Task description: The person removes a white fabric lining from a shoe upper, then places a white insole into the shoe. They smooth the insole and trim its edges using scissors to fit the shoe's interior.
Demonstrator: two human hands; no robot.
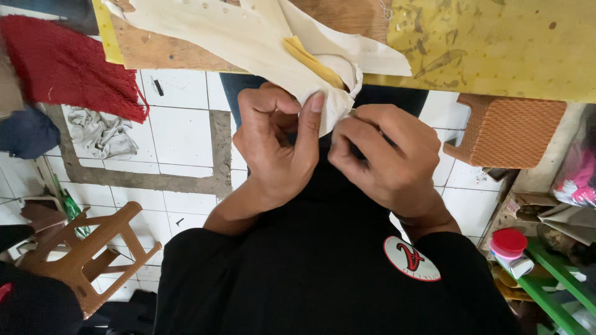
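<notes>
- Both hands meet mid-frame on the hanging corner of a cream fabric piece [248, 37]. The left hand [276, 152] has its thumb pressed flat up against the cloth with the fingers curled in behind, so it's closed on the fabric.
- The right hand [388, 158] is pinched tight on the same corner from the right. Something small might be between its fingertips, but I can't tell what.
- So the fabric's corner sits right between the two grips, and the rest drapes up and left over the edge of the workbench [496, 49] along the top of the frame.
- The cloth looks soft and thin, with small holes punched near its upper edge and a yellow lining [313, 62] peeking out of the fold.
- The bench top is yellowish, stained and scuffed, with bare wood on its left part.
- Further out: a fuzzy red mat [62, 65] at upper left, a brown plastic stool [87, 254] at lower left, a woven-texture orange stool [509, 130] at right, and a red-capped container [509, 245] at lower right, all over white floor tiles [180, 133].
</notes>
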